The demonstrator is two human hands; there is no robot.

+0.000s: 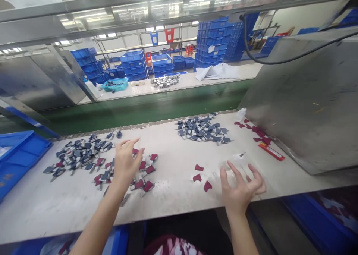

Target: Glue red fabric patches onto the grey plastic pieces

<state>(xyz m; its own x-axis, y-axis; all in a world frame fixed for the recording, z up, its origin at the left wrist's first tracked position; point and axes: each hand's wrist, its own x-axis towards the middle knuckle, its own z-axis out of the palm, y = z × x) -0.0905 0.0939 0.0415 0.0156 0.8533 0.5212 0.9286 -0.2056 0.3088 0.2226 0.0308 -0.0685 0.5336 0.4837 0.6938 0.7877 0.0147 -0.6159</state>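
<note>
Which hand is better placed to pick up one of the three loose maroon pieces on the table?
Probably the right hand: it looks open and is just beside the three maroon pieces. The left hand is farther off, over the maroon-and-grey parts.

No legible text. Print on red-yellow packet (271,151), right, too small; faint marks on blue bin (26,160), far left, unreadable.
</note>
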